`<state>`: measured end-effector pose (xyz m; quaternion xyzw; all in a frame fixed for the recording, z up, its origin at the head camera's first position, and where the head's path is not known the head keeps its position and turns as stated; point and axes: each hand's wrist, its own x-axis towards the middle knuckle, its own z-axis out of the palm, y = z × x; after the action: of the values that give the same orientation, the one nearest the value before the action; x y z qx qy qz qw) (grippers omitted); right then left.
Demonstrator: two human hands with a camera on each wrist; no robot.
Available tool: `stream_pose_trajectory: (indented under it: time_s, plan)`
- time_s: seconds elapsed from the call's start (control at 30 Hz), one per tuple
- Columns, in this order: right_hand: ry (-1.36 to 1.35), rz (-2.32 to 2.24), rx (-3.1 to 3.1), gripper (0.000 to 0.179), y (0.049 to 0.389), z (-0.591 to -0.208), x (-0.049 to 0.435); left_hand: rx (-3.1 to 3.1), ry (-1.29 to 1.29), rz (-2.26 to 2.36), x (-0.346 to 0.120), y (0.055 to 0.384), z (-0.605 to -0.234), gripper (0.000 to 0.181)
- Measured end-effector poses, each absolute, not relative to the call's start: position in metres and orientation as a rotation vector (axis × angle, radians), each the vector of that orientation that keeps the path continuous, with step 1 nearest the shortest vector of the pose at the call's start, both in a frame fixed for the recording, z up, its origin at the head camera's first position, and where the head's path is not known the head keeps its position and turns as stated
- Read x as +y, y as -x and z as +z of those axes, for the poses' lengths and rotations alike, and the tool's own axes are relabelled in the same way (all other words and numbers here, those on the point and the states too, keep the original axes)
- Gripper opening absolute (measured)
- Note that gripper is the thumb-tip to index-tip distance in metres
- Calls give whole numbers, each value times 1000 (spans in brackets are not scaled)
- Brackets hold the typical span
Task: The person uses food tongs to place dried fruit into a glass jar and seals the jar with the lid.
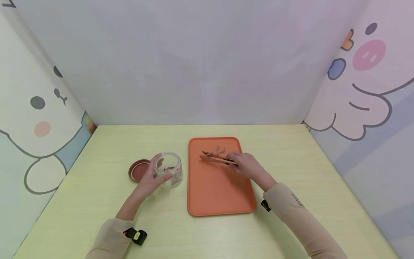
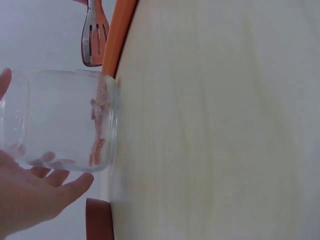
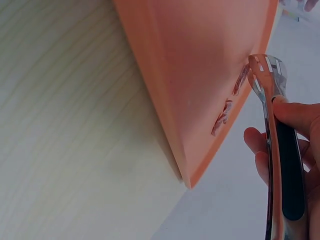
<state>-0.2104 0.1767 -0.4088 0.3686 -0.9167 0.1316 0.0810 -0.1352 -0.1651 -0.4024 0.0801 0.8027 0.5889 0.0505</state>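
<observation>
My left hand (image 1: 151, 180) holds a clear glass jar (image 1: 176, 177), thumb on the near side and fingers round the far side. The jar is uncovered, and several small reddish-brown pieces (image 2: 98, 125) lie at its bottom. In my right hand (image 1: 247, 164) is a pair of metal tongs (image 3: 287, 165) with dark grip panels and slotted ends. The tongs hang over the orange tray (image 1: 216, 194), their tips a little apart; I cannot tell whether anything is between them. Small twisted reddish-brown pieces (image 3: 222, 118) lie on the tray near its far end.
Left of the jar, a round dark-red lid (image 1: 138, 171) lies on the pale wooden table (image 1: 171, 230), partly behind the left hand. A plain pale wall (image 1: 200, 72) stands at the back, with cartoon-printed panels on both sides.
</observation>
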Motion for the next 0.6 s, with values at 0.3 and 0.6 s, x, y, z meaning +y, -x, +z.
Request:
stream_pose_trajectory:
  time_s: [0.3, 0.6]
  plan:
    - [-1061, 469, -2754, 17, 209, -411, 178, 2443, -247, 1795, -164, 135, -401, 75]
    - [-1031, 587, -2777, 14, 207, -414, 182, 2443, -252, 1804, -172, 146, -423, 77]
